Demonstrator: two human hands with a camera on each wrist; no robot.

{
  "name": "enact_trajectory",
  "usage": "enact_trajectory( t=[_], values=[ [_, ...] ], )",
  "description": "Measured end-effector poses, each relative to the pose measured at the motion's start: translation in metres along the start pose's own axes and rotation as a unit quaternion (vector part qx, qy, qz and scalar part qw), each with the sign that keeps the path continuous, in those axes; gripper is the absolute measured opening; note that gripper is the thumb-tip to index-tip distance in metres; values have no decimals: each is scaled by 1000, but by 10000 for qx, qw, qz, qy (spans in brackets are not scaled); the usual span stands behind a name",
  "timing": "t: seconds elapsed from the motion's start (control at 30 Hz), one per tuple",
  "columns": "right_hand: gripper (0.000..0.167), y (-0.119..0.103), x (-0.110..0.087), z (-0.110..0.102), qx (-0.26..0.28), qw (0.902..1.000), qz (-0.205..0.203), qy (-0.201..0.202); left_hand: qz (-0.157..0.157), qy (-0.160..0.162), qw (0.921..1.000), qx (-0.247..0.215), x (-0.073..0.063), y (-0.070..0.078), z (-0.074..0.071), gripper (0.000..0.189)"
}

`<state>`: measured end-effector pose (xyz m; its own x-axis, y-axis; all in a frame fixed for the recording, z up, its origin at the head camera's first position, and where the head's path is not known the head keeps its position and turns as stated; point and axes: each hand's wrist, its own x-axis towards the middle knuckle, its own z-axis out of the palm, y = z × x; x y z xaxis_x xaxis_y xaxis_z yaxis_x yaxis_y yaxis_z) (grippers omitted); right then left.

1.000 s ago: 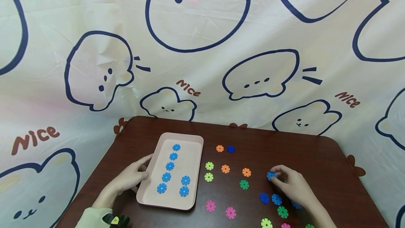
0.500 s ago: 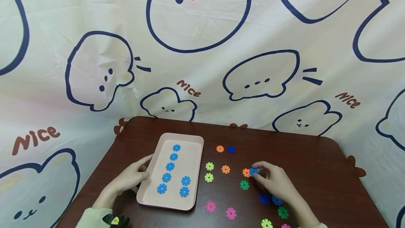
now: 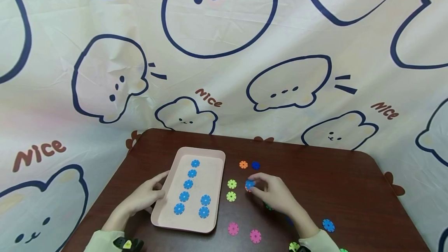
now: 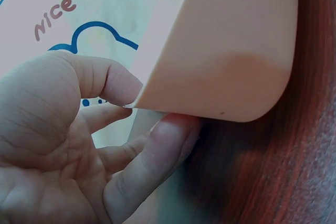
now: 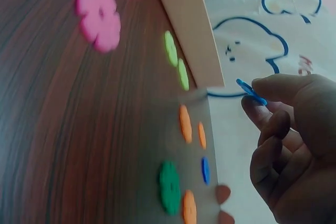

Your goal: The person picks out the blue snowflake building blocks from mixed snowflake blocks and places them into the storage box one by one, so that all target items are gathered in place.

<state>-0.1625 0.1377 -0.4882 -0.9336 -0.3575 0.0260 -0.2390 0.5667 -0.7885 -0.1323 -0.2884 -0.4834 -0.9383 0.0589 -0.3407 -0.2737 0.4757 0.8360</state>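
Observation:
My left hand (image 3: 144,195) grips the left side of a beige tray (image 3: 211,168), its fingertips and thumb around the edge in the left wrist view. In the tray lie several light blue notched discs (image 3: 188,184), one longer row on the left and two discs at the lower right. Between thumb and forefinger, my right hand (image 3: 278,194) pinches another light blue disc (image 5: 252,92), raised above the table right of the tray. In the head view that disc overlaps an orange disc (image 5: 185,124) lying on the table.
Two lime discs (image 3: 231,190) lie close beside the tray's right edge. Pink discs (image 3: 255,236) are nearer the front. An orange disc (image 3: 243,164) and a dark blue one (image 3: 256,165) sit farther back. One light blue disc (image 3: 328,225) lies right of the right forearm.
My right hand has carried the light blue disc leftward across the table toward the tray, and its forearm now covers several discs. The left hand and tray have stayed put.

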Motion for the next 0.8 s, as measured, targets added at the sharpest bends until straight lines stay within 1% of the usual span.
enact_trajectory(
  t=[0.23,0.5,0.63,0.8],
  values=[
    [22,-14,19,26,104,9990,-396,-157,-8,28,10000,60,0,-1,0,76],
    [23,-30,39,56,152,9968,-668,-400,23,-23,10000,7,0,-1,-1,76],
    [24,-38,48,72,110,9961,-714,-505,22,-19,10000,-1,0,-2,-1,76],
    [23,-46,58,88,37,9960,-667,-596,11,-8,10000,-15,1,-2,-1,76]
  ],
)
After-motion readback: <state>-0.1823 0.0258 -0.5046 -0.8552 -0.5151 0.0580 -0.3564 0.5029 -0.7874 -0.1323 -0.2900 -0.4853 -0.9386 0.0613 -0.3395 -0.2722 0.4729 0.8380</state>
